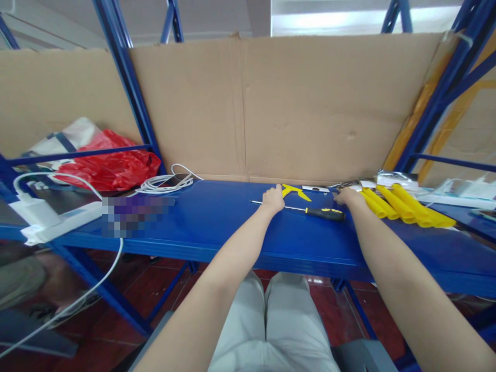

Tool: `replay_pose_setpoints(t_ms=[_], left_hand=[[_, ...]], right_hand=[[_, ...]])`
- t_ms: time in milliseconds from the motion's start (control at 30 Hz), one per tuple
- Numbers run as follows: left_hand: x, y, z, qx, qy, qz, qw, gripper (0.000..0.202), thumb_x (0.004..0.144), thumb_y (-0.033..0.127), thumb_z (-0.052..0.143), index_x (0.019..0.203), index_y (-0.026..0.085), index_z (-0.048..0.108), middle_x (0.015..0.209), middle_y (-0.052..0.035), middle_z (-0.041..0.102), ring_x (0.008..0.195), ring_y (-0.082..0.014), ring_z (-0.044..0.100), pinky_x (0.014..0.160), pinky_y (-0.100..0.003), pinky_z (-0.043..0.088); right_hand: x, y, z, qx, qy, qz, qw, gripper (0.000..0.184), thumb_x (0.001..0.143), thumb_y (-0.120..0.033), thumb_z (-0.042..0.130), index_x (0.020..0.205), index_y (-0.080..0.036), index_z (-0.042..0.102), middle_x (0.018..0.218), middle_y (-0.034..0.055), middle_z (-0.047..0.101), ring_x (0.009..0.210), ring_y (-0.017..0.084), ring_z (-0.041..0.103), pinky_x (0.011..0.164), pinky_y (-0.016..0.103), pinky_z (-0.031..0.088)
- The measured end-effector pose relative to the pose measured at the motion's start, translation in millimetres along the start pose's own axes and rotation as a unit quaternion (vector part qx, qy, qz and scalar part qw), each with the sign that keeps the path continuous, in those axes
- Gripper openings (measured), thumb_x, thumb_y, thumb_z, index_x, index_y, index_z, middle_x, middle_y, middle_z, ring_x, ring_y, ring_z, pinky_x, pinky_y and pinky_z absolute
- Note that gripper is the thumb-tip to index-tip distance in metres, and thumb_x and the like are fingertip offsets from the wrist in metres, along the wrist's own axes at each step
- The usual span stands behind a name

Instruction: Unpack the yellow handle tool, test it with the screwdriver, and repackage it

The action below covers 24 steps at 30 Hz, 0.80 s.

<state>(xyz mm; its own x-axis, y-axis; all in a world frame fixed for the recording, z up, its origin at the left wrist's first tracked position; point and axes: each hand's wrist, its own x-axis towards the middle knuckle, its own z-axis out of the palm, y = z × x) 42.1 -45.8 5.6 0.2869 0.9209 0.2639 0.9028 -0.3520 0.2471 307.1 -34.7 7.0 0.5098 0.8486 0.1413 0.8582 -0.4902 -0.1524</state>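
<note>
Both my arms reach over a blue metal shelf [217,227]. My left hand [273,199] is closed around the near end of a small yellow plastic piece [296,191] that lies at the back of the shelf. A screwdriver [310,210] with a black and yellow handle lies just in front of that hand, its shaft passing beside my knuckles. My right hand [349,197] rests knuckles up next to several yellow plastic tubes [403,206]. Its fingers are curled on something silvery I cannot make out.
A brown cardboard sheet [279,108] walls the back of the shelf. To the left lie a coiled white cable [166,182], a red plastic bag [112,165] and a white power strip with a charger [46,217]. Clear packets [457,191] lie at the far right. Blue rack posts [127,77] frame the bay.
</note>
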Motion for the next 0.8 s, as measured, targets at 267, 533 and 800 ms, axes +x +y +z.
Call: replay_pose_setpoints(t_ms=[267, 533, 800], left_hand=[[6.8, -8.3, 8.0, -0.08, -0.003, -0.029, 0.996, 0.037, 0.089, 0.023, 0.056, 0.124, 0.012, 0.053, 0.125, -0.0172, 0.064, 0.118, -0.0274, 0.061, 0.093, -0.034, 0.047], [11.0, -11.5, 9.6, -0.065, -0.013, -0.03, 0.997, 0.036, 0.091, 0.036, 0.055, 0.118, 0.013, 0.062, 0.127, -0.0165, 0.064, 0.117, -0.0283, 0.061, 0.093, -0.033, 0.047], [9.4, -7.8, 6.9, -0.035, 0.008, -0.038, 0.999, 0.036, 0.095, 0.027, 0.044, 0.122, 0.012, 0.064, 0.131, -0.019, 0.057, 0.118, -0.0282, 0.06, 0.099, -0.038, 0.045]], right_hand=[[2.5, 13.8, 6.0, 0.062, 0.04, -0.007, 0.997, 0.038, 0.071, -0.04, 0.072, 0.098, -0.013, 0.073, 0.091, 0.02, 0.069, 0.093, 0.033, 0.067, 0.073, 0.037, 0.054], [-5.3, 7.8, 2.7, 0.075, 0.076, -0.021, 0.994, 0.034, 0.077, -0.039, 0.067, 0.1, -0.014, 0.074, 0.095, 0.0214, 0.07, 0.097, 0.033, 0.067, 0.077, 0.036, 0.053], [-14.2, -9.1, -11.9, 0.152, 0.084, 0.019, 0.985, 0.028, 0.085, -0.039, 0.061, 0.081, -0.013, 0.072, 0.086, 0.0183, 0.071, 0.095, 0.03, 0.067, 0.076, 0.033, 0.051]])
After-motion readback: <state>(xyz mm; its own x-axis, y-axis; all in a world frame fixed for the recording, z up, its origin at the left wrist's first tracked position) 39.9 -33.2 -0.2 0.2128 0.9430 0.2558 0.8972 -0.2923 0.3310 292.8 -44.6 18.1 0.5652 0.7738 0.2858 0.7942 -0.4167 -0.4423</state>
